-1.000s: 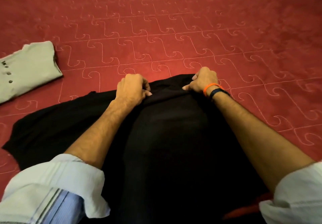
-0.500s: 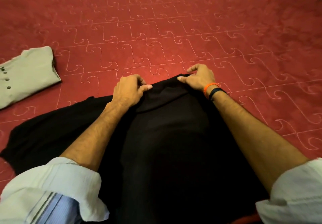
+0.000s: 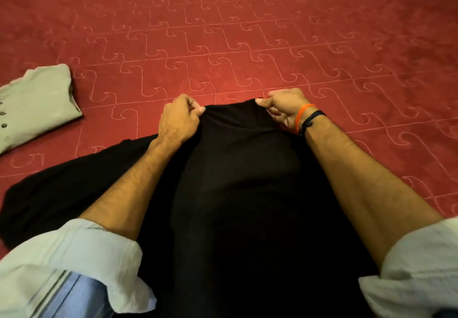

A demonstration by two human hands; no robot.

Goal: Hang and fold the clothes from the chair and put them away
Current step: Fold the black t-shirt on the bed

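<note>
A black garment (image 3: 235,181) lies spread over the red quilted bedspread (image 3: 247,45) in front of me, reaching from the left edge down to the bottom of the view. My left hand (image 3: 177,119) pinches its far edge at the left corner. My right hand (image 3: 282,108), with an orange and a dark band at the wrist, pinches the same edge at the right corner. The cloth between the two hands is pulled fairly taut and slightly raised.
A folded beige shirt (image 3: 37,104) with dark buttons lies on the bedspread at the far left. Red quilted surface stretches beyond and to the right of the hands.
Both hands have shifted apart along the black garment's far edge and lifted it slightly, stretching the cloth between them. The view has tilted a little downward.
</note>
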